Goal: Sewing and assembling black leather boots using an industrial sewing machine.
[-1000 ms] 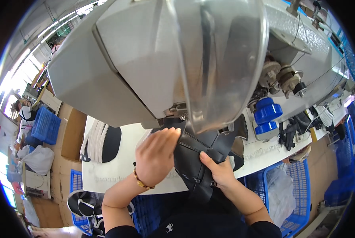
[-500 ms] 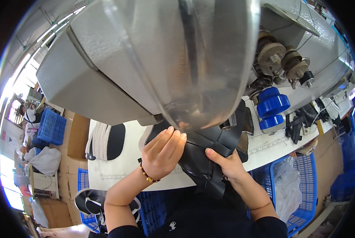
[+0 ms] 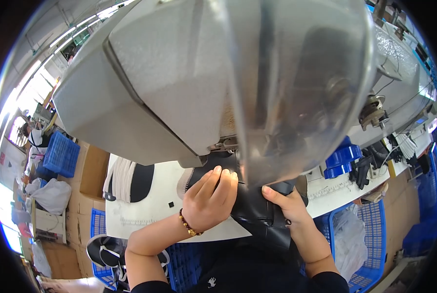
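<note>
A black leather shoe upper [image 3: 257, 215] lies under the head of a grey sewing machine [image 3: 164, 63], partly hanging over the table's near edge. Its far part, with a zigzag-cut edge on the left, runs beneath the machine. My left hand [image 3: 208, 205] is closed, fingers bunched together with their tips at the leather near the needle area. On the right side, my right hand [image 3: 294, 207] grips the upper, thumb on top and the other fingers hidden beneath it. A clear plastic guard [image 3: 301, 97] covers much of the view above my hands and hides the stitching point.
Stacked pale and black soles [image 3: 125, 180] lie left on the white table [image 3: 150, 215], near a small black square [image 3: 171, 204]. A blue knob [image 3: 343, 158] and black strips [image 3: 362, 168] are right. Below stands a blue basket [image 3: 382, 234] with plastic bags. Sandals [image 3: 108, 256] sit lower left.
My view has shifted, so the machine and its guard fill more of the right side. Both hands keep their hold on the upper. A small black square now shows on the table.
</note>
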A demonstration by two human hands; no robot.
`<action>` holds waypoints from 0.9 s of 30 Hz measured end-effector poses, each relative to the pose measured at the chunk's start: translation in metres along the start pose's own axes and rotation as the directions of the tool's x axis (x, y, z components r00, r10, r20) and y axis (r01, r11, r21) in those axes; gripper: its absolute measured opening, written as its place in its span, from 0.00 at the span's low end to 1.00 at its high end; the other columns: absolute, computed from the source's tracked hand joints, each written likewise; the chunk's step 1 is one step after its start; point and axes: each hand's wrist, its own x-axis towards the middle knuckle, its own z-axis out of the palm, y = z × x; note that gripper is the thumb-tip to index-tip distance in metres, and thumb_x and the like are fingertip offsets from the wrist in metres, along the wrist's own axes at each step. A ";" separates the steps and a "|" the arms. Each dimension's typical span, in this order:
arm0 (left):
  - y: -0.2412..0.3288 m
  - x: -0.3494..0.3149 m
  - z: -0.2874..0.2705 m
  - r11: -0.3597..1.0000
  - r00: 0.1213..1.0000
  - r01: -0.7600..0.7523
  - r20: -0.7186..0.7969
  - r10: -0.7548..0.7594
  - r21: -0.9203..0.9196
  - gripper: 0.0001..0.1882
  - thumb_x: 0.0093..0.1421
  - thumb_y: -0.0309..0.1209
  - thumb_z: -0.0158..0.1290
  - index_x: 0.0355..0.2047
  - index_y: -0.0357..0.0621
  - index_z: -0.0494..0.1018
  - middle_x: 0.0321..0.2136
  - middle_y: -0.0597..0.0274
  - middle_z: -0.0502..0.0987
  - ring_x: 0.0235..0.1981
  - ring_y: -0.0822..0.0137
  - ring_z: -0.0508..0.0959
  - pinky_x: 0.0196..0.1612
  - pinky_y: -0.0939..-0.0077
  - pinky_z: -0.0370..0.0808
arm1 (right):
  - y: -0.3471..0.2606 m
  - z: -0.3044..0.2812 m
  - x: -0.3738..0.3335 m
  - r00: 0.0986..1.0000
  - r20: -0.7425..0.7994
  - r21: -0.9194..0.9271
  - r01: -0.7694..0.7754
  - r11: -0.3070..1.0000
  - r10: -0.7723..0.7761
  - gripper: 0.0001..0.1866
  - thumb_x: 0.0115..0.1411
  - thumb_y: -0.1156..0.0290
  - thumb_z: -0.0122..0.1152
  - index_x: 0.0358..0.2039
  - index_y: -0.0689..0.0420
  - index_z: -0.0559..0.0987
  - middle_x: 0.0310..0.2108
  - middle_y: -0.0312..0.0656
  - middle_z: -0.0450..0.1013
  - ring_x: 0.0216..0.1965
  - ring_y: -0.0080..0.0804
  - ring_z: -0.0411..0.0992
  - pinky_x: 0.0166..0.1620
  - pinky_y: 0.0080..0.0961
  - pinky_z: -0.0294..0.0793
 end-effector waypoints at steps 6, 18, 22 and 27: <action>0.001 0.003 0.003 0.998 0.999 0.030 0.030 -0.032 0.056 0.12 0.41 0.25 0.49 0.28 0.36 0.73 0.27 0.58 0.73 0.31 0.64 0.76 0.32 0.79 0.74 | -0.008 -0.007 0.009 0.998 0.052 -0.035 -0.022 0.999 0.024 0.23 0.49 0.70 0.63 0.45 0.61 0.68 0.41 0.39 0.68 0.43 0.26 0.66 0.47 0.23 0.64; -0.003 0.007 0.015 0.993 0.997 0.059 -0.048 -0.054 0.102 0.09 0.39 0.24 0.50 0.25 0.37 0.73 0.26 0.60 0.73 0.31 0.65 0.76 0.28 0.78 0.72 | -0.009 -0.007 0.023 0.968 0.080 -0.086 0.246 0.965 -0.240 0.10 0.52 0.77 0.58 0.37 0.65 0.75 0.35 0.36 0.71 0.36 0.22 0.68 0.41 0.19 0.67; -0.003 0.005 0.019 0.993 0.996 0.065 -0.064 -0.059 0.101 0.07 0.39 0.24 0.50 0.23 0.37 0.72 0.26 0.60 0.73 0.31 0.64 0.76 0.28 0.78 0.72 | -0.010 -0.007 0.027 0.958 0.106 -0.062 0.273 0.960 -0.265 0.08 0.53 0.76 0.58 0.34 0.63 0.76 0.32 0.34 0.72 0.33 0.20 0.68 0.37 0.18 0.68; -0.003 0.009 0.020 0.987 0.987 0.158 -0.034 -0.158 -0.016 0.06 0.37 0.23 0.49 0.20 0.39 0.70 0.26 0.59 0.72 0.29 0.64 0.75 0.26 0.76 0.71 | -0.009 -0.018 0.040 0.959 0.156 -0.136 0.256 0.957 -0.235 0.12 0.47 0.74 0.63 0.35 0.58 0.76 0.31 0.34 0.73 0.33 0.19 0.69 0.39 0.19 0.69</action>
